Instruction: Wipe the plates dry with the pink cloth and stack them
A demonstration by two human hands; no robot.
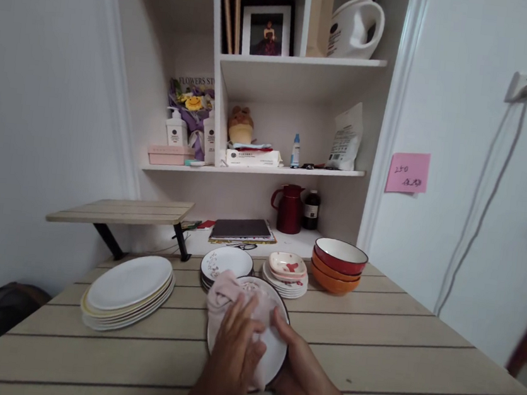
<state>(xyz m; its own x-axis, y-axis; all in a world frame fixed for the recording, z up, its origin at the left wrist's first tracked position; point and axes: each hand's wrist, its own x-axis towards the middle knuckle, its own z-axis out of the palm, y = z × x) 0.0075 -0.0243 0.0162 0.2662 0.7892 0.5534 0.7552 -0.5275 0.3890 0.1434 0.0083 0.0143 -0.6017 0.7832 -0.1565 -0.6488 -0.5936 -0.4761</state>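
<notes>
2 hands in use: gripping dark-rimmed white plate (pixel 275 359) w/ R hand (pixel 300 357), hooking R thumb over R side of rim, hiding most other R fingers beneath. Pressing pink cloth (pixel 223 293) onto plate's face w/ L hand (pixel 235 340), holding L fingers nearly straight + fairly close tog.; being unable to tell if pinching any fabric. Seeing cloth bunched over far L rim, also covering much of plate's L half. Holding plate at near-ctr of table (pixel 371 336), just in front of patterned stack (pixel 230 262) of dark-rimmed plates; being unable to tell if touching tabletop.

Noting surroundings: seeing lg. plates (pixel 133 281) stacked near table's L side, white on top; R of patterned stack, sm. dishes (pixel 287 264), topmost w/ red motif, resting on sm. plates (pixel 289 291); farther R, red bowl (pixel 340 255) w/ white interior nested atop orange bowls (pixel 333 284). Finding low riser (pixel 122 210) w/ black legs at back L. Behind tableware, spotting flat dark slab (pixel 241 228), plus red jug (pixel 289 210) standing upright beside dark bottle (pixel 311 211). Reading "250" on pink note (pixel 408 173), R of shelving (pixel 302 62).
</notes>
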